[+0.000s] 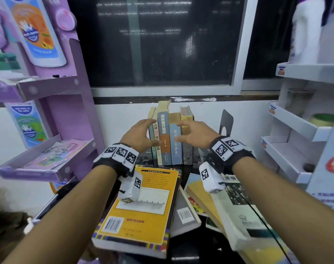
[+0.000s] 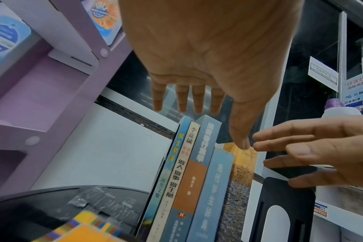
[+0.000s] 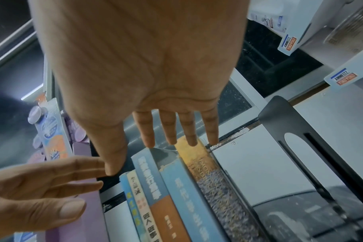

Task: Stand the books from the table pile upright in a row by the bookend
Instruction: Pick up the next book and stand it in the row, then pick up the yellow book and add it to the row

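Several books stand upright in a row (image 1: 170, 136) (image 2: 201, 172) (image 3: 176, 188) against the back wall. A black bookend (image 1: 226, 122) (image 2: 280, 204) (image 3: 300, 131) stands to their right with a gap between. My left hand (image 1: 149, 132) (image 2: 234, 127) hovers with straight fingers at the left end of the row. My right hand (image 1: 183, 131) (image 3: 122, 152) is spread in front of the row's right half. Neither hand holds anything; I cannot tell if the fingertips touch the books. The pile lies flat in front: a yellow book (image 1: 143, 206) and several more (image 1: 229, 206).
A purple display shelf (image 1: 63, 121) stands close on the left and a white shelf unit (image 1: 295, 134) on the right. A dark window fills the wall behind the row. A black cable (image 1: 261, 220) runs across the right-hand pile. The table (image 1: 196, 250) is dark.
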### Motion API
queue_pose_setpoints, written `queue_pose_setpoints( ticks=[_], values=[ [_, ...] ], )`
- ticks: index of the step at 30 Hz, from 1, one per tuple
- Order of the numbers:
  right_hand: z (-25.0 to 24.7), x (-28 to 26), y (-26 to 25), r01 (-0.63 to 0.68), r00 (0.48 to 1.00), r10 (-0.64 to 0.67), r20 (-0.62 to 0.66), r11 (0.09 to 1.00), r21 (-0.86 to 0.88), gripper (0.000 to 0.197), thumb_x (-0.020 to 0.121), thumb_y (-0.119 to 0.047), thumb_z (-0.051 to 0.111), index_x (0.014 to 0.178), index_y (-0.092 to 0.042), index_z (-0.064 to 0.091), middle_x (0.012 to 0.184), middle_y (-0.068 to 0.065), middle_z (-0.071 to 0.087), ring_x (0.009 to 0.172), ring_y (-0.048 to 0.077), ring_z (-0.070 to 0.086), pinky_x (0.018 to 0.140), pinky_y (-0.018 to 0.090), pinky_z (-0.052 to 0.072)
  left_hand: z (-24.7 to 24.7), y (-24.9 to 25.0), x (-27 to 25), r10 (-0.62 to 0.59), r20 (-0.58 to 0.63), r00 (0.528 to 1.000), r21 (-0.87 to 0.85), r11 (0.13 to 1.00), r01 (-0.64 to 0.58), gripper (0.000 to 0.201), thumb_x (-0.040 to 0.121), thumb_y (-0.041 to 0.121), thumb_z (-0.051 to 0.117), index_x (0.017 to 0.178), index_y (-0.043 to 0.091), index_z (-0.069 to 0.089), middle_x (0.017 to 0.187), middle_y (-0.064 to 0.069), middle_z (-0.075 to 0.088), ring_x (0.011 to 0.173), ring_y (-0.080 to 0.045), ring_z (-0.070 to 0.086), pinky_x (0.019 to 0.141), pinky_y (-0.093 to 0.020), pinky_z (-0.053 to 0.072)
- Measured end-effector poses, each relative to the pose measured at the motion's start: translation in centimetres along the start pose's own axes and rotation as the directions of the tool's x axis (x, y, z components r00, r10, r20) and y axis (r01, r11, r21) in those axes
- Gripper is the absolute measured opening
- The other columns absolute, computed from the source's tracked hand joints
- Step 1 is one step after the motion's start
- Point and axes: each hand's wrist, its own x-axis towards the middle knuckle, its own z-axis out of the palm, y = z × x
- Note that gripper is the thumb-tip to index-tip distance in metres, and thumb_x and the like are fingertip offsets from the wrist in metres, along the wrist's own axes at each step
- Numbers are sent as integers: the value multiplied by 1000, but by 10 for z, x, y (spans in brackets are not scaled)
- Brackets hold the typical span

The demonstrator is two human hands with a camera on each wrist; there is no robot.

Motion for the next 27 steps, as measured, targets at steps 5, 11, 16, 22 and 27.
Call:
queue_pose_setpoints(
  ticks=[5,11,16,22,27],
  values=[
    [20,-19,-10,-55,992,56,115,998,-11,66,91,-51,56,146,-18,37,153,7,35,137,23,38,105,32,33,-4,-7,-35,-95,67,993,-5,995,95,79,83,42,70,149,23,30,155,-3,32,140,-21,32,114,-41,30],
    [47,-34,-19,-159,958,163,238,987,-36,70,93,-56,48,147,-14,33,152,8,37,134,26,41,101,32,35,4,-25,-70,-268,246,932,-43,957,287,71,91,44,59,149,16,29,152,-10,35,135,-28,39,104,-35,33],
    [67,-40,-23,-250,941,249,230,968,-25,62,94,-52,49,140,-10,42,138,11,51,118,27,53,93,36,46,14,-42,-91,-349,383,855,-93,907,411,74,89,52,58,148,18,29,150,-4,40,134,-23,41,109,-32,30],
    [88,-39,-21,-330,909,316,271,944,8,82,90,-56,54,150,-10,24,155,9,31,137,29,37,104,38,38,22,-43,-103,-422,489,763,-71,853,517,72,91,47,57,150,22,23,149,-2,39,131,-26,43,88,-35,39],
    [97,-36,-18,-380,892,365,267,925,4,84,87,-57,58,147,-5,29,149,13,40,129,29,46,94,35,44,24,-47,-108,-430,524,735,-38,850,525,77,89,45,63,150,25,20,140,-6,48,124,-27,49,90,-34,39]
  ],
)
